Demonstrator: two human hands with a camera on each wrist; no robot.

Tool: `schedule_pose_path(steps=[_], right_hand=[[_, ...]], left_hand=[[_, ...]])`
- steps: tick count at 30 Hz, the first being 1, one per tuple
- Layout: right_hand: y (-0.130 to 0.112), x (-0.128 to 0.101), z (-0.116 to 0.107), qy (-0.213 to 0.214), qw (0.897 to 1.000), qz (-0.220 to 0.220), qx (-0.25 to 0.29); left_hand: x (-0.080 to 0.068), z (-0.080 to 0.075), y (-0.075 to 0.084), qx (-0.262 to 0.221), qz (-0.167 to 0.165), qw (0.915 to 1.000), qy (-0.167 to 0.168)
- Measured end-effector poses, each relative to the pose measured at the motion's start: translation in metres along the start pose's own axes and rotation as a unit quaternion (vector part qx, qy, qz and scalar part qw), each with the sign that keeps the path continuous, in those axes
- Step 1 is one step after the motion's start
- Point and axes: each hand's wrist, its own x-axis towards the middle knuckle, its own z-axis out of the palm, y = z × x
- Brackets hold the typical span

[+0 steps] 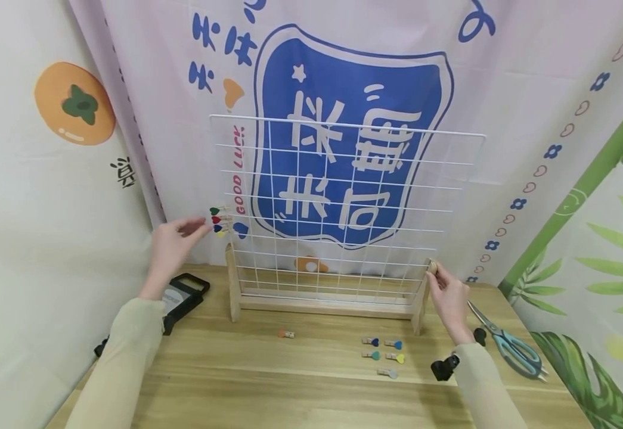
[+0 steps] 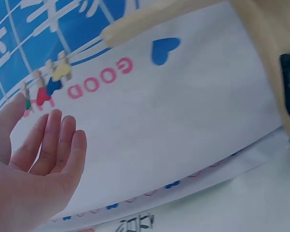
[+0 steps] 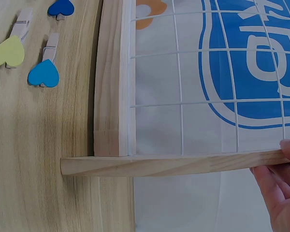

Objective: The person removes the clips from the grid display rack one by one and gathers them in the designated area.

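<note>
Meanwhile, a white wire grid (image 1: 343, 202) in a wooden stand (image 1: 322, 305) is standing upright on the table (image 1: 290, 381), in front of a printed cloth backdrop (image 1: 354, 65). The left hand (image 1: 174, 247) is hovering with relaxed, straight fingers just beside four heart clips (image 1: 219, 221) (green, red, blue, yellow) that are hanging on the grid's left edge, not touching them. The right hand (image 1: 448, 292) is curling its fingers round the top of the stand's right post (image 1: 422, 298). More heart clips (image 1: 383, 351) are lying on the table in front of the stand, and scissors (image 1: 510, 342) are lying at the right.
</note>
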Motion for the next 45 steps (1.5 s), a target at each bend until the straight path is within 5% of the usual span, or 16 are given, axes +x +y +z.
schedule_pose_path(steps=[14, 27, 37, 45], right_hand=[[-0.001, 0.001, -0.001, 0.005, 1.0, -0.005, 0.003], [-0.001, 0.0, 0.0, 0.011, 1.0, -0.009, 0.003], [0.001, -0.001, 0.001, 0.014, 1.0, -0.015, 0.004], [-0.001, 0.0, 0.001, 0.016, 1.0, -0.016, 0.0]], left_hand=[[0.023, 0.009, 0.016, 0.018, 0.018, 0.9991, 0.036], [0.026, 0.009, 0.017, 0.026, 0.031, 0.9972, 0.063], [0.028, 0.005, 0.014, 0.007, 0.045, 0.9921, 0.117], [0.014, -0.007, 0.002, -0.013, 0.014, 0.9953, 0.095]])
